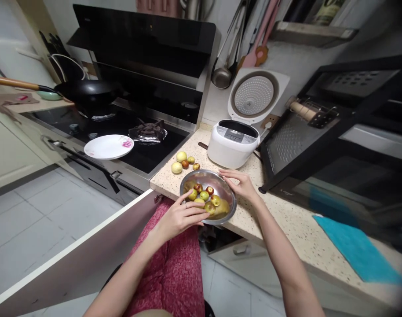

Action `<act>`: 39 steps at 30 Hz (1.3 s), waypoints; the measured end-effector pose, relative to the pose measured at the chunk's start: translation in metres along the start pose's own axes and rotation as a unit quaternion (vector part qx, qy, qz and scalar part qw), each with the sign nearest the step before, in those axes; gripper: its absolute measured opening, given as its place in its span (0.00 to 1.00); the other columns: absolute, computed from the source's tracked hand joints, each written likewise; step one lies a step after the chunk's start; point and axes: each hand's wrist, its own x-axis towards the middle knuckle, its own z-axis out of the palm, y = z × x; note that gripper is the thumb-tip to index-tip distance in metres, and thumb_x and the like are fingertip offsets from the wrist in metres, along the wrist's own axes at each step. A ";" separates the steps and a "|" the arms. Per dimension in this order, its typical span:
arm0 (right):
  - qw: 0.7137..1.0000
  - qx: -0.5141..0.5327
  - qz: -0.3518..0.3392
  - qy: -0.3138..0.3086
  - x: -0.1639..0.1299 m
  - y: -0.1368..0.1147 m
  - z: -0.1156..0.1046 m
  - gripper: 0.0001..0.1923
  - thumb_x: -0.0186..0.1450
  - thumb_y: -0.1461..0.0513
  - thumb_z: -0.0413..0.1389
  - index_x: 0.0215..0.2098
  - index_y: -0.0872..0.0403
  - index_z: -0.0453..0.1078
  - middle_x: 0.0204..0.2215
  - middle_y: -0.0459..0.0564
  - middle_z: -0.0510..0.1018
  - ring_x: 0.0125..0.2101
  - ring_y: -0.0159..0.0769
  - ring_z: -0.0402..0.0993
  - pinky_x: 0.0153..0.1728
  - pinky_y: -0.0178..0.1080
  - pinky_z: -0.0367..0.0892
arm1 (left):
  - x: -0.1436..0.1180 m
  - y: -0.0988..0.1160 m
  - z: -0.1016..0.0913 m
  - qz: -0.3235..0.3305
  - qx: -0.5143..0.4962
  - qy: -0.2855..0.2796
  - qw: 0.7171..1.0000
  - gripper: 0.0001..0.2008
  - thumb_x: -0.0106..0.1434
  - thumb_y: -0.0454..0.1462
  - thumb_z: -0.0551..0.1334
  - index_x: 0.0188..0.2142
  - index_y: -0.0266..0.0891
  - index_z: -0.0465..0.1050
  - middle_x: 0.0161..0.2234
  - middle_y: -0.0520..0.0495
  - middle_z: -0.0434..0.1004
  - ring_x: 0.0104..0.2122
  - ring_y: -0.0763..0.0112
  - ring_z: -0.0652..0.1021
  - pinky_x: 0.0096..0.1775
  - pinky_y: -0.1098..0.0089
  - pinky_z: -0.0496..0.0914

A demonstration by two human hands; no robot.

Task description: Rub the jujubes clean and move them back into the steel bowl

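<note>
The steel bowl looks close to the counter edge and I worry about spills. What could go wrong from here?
The steel bowl sits at the counter edge, partly overhanging; a nudge from the left hand or right hand might tip it. The loose fruits beside it could roll off towards the stove.

Our two bare hands, both forward

Our left hand (pixel 181 215) curls with fingers bent inward; our right hand (pixel 242 184) lies flatter, fingers spread, both forearms stretched out.
</note>
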 end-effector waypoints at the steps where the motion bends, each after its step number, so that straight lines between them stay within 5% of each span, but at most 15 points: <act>1: 1.000 0.005 -0.002 0.003 0.004 0.001 0.003 0.12 0.72 0.59 0.58 0.49 0.49 0.83 0.48 0.53 0.87 0.50 0.45 0.85 0.55 0.50 0.78 | -0.002 0.000 0.002 0.002 0.006 0.017 1.000 0.14 0.76 0.36 0.61 0.59 0.43 0.75 0.46 0.51 0.88 0.48 0.71 0.85 0.68 0.51 0.69; 5: 1.000 0.014 -0.003 -0.016 0.027 0.005 0.019 0.12 0.72 0.60 0.58 0.48 0.48 0.83 0.49 0.52 0.86 0.49 0.45 0.84 0.55 0.50 0.78 | -0.008 -0.003 0.000 0.000 0.018 0.060 0.998 0.13 0.76 0.34 0.60 0.57 0.43 0.76 0.42 0.52 0.88 0.40 0.74 0.84 0.59 0.58 0.78; 13: 0.996 -0.021 0.009 -0.084 0.074 0.020 0.058 0.12 0.72 0.61 0.58 0.49 0.49 0.83 0.49 0.56 0.86 0.50 0.48 0.84 0.55 0.52 0.78 | -0.024 -0.005 -0.022 0.003 0.033 0.056 0.998 0.13 0.76 0.33 0.59 0.56 0.42 0.77 0.38 0.51 0.86 0.37 0.74 0.82 0.56 0.59 0.79; 24: 0.988 -0.073 -0.056 -0.128 0.071 0.022 0.085 0.16 0.73 0.63 0.58 0.57 0.46 0.79 0.57 0.55 0.81 0.56 0.47 0.79 0.58 0.51 0.76 | -0.039 0.003 -0.024 0.002 0.080 0.107 0.991 0.10 0.75 0.35 0.61 0.51 0.36 0.79 0.37 0.48 0.85 0.37 0.72 0.82 0.55 0.59 0.79; 28: 0.985 -0.113 -0.051 -0.123 0.063 0.021 0.082 0.17 0.75 0.63 0.55 0.58 0.44 0.77 0.51 0.55 0.82 0.50 0.45 0.81 0.52 0.48 0.79 | -0.039 0.007 -0.017 -0.013 0.079 0.118 0.990 0.14 0.75 0.35 0.60 0.57 0.40 0.76 0.37 0.49 0.85 0.38 0.71 0.83 0.54 0.59 0.80; 33: 0.990 -0.119 -0.045 -0.054 0.049 0.015 0.059 0.20 0.76 0.61 0.54 0.64 0.44 0.72 0.56 0.57 0.79 0.55 0.49 0.77 0.53 0.53 0.78 | -0.038 0.013 -0.008 -0.045 0.072 0.121 0.989 0.15 0.75 0.37 0.60 0.58 0.39 0.76 0.38 0.46 0.85 0.43 0.66 0.83 0.56 0.56 0.78; 39: 0.999 0.012 -0.033 -0.002 0.039 -0.021 0.040 0.17 0.75 0.59 0.55 0.61 0.44 0.74 0.54 0.54 0.80 0.55 0.47 0.78 0.57 0.51 0.77 | -0.040 0.012 0.000 -0.067 0.066 0.105 0.990 0.15 0.76 0.38 0.60 0.59 0.42 0.75 0.42 0.46 0.86 0.50 0.64 0.82 0.63 0.54 0.71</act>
